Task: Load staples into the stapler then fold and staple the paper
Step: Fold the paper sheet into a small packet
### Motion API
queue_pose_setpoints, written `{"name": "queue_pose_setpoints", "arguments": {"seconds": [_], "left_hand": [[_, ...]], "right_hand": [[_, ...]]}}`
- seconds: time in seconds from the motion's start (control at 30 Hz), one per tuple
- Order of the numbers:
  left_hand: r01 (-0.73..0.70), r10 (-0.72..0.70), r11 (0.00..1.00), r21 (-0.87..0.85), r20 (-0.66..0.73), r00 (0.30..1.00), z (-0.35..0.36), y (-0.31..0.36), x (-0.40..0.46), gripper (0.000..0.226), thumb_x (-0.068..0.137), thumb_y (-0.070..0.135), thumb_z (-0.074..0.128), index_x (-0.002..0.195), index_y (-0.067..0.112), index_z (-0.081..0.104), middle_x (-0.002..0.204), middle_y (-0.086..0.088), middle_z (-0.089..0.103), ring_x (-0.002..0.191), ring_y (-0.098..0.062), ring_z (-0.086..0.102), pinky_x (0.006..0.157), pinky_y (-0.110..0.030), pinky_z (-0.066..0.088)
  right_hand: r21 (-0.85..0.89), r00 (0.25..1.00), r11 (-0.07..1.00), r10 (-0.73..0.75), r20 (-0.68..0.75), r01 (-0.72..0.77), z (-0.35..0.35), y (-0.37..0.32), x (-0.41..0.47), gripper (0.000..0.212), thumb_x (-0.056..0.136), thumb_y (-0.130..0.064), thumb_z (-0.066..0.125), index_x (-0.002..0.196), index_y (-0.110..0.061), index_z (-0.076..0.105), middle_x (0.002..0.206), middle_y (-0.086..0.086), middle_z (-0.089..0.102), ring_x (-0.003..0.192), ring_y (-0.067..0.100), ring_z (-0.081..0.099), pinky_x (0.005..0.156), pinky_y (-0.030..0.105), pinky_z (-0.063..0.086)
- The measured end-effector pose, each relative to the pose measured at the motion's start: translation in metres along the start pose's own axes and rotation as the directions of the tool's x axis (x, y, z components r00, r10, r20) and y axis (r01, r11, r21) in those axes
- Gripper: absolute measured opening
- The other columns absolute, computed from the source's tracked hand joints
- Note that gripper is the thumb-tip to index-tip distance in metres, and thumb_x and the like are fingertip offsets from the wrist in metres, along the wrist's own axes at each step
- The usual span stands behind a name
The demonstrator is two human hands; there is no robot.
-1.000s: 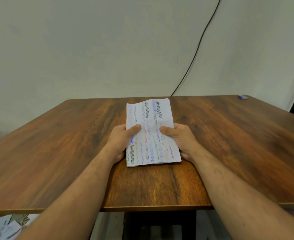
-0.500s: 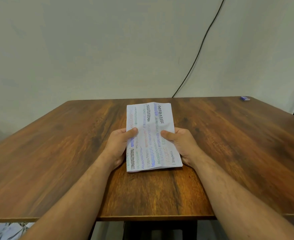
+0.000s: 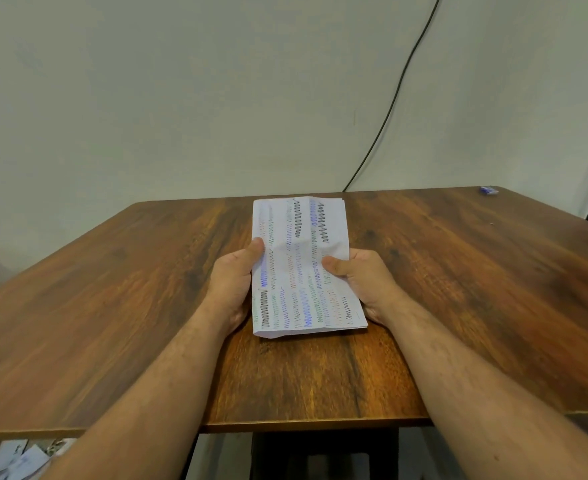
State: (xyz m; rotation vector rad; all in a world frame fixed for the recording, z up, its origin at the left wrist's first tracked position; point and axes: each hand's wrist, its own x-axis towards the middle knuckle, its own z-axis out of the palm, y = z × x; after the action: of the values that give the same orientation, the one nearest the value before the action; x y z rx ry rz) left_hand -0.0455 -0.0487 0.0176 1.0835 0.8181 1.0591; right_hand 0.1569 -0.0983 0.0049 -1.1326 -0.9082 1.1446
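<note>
A folded white paper [image 3: 303,244] covered in coloured zigzag scribbles is held just above the middle of the wooden table [image 3: 112,306], long side running away from me. My left hand [image 3: 233,282] grips its left edge, thumb on top. My right hand [image 3: 361,282] grips its right edge, thumb pressing on the sheet. A small blue object [image 3: 488,190], possibly a staple box, lies at the table's far right corner. No stapler is in view.
A black cable [image 3: 396,98] runs down the pale wall behind the table. Scraps of paper [image 3: 19,459] lie on the floor at the lower left, below the table's front edge.
Both thumbs have slid outward toward the paper's edges, and the paper's far end has lifted slightly. The camera has tilted a little.
</note>
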Motion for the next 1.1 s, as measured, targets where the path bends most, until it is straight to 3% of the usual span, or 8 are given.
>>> {"name": "queue_pose_setpoints", "arguments": {"seconds": [0.17, 0.47, 0.67, 0.93, 1.1], "left_hand": [[-0.011, 0.011, 0.999, -0.035, -0.016, 1.0, -0.003, -0.0011, 0.0007, 0.027, 0.1, 0.021, 0.057, 0.115, 0.003, 0.071, 0.112, -0.019, 0.076, 0.103, -0.041, 0.073, 0.096, -0.063, 0.053], [-0.027, 0.025, 0.998, 0.049, 0.055, 0.998, -0.0034, -0.0023, 0.0009, 0.024, 0.097, 0.009, 0.062, 0.115, -0.004, 0.069, 0.111, -0.022, 0.075, 0.099, -0.039, 0.074, 0.091, -0.054, 0.057], [-0.021, 0.022, 1.0, -0.015, 0.028, 0.999, -0.002, -0.0008, -0.0001, 0.03, 0.104, 0.026, 0.052, 0.117, 0.005, 0.07, 0.111, -0.015, 0.077, 0.1, -0.035, 0.075, 0.087, -0.052, 0.058], [-0.021, 0.022, 0.999, -0.042, 0.033, 0.999, -0.0052, -0.0022, -0.0005, 0.025, 0.1, 0.015, 0.056, 0.117, 0.001, 0.068, 0.114, -0.021, 0.075, 0.104, -0.042, 0.072, 0.094, -0.059, 0.054], [-0.04, 0.039, 0.999, 0.018, 0.074, 0.997, -0.0049, -0.0028, -0.0006, 0.022, 0.095, 0.002, 0.062, 0.115, -0.001, 0.07, 0.109, -0.019, 0.077, 0.093, -0.035, 0.076, 0.073, -0.043, 0.064]], "right_hand": [[-0.048, 1.0, 0.999, 0.013, 0.009, -0.012, 0.0004, -0.0002, -0.0006, 0.017, 0.094, -0.003, 0.065, 0.109, -0.004, 0.074, 0.107, 0.014, 0.078, 0.098, 0.034, 0.076, 0.086, 0.05, 0.059], [0.032, 0.999, 0.999, -0.027, -0.028, 0.028, 0.0015, -0.001, -0.0036, 0.019, 0.095, -0.005, 0.064, 0.112, -0.004, 0.072, 0.108, 0.015, 0.078, 0.099, 0.034, 0.075, 0.087, 0.05, 0.059], [0.045, 0.999, 0.998, -0.042, 0.009, 0.042, 0.0011, -0.0015, -0.0054, 0.019, 0.095, -0.006, 0.065, 0.112, -0.002, 0.072, 0.109, 0.016, 0.077, 0.1, 0.034, 0.075, 0.086, 0.048, 0.059], [0.02, 1.0, 1.0, 0.01, 0.028, -0.01, 0.0006, -0.0025, -0.0053, 0.018, 0.093, -0.004, 0.065, 0.11, -0.002, 0.072, 0.11, 0.016, 0.077, 0.099, 0.036, 0.075, 0.089, 0.053, 0.057], [0.059, 1.0, 0.998, -0.016, -0.017, 0.017, 0.0025, -0.0027, -0.0055, 0.022, 0.095, -0.002, 0.063, 0.115, -0.004, 0.071, 0.11, 0.017, 0.077, 0.099, 0.036, 0.075, 0.084, 0.051, 0.06]]}}
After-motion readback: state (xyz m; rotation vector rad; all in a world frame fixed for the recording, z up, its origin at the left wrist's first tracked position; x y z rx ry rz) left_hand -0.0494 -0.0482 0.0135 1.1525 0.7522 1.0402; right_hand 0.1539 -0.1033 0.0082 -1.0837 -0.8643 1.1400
